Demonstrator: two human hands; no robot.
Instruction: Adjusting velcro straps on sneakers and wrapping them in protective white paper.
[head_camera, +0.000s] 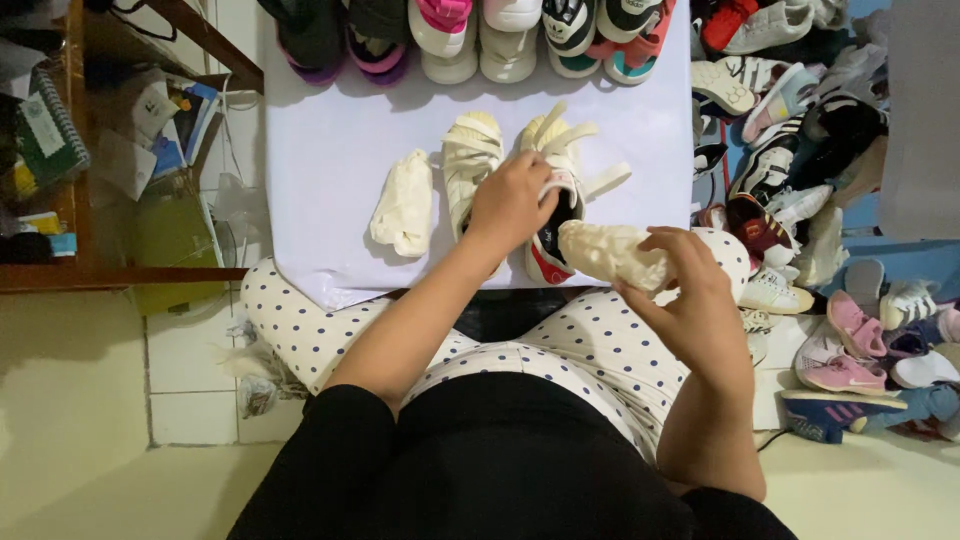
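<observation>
— Nearest: right hand (690, 285), fingers (672, 240) curled around a crumpled wad of paper (612, 252), held above the lap just beside the sneaker (553, 215).
— And the left hand (510, 200)?
— Resting on that sneaker at the near edge of the white tabletop (330, 150), fingers closed over the tongue and opening.
— Handling?
— Wad: probably light, soft, easily crushed; fine pinched anywhere. Sneaker: likely light, floppy upper, loose straps, stiffer sole; best gripped at collar or heel.
— Nearby?
— A second wad (404, 203) and another pale shoe (470, 165) to the left; row of shoes (480, 35) beyond.
</observation>
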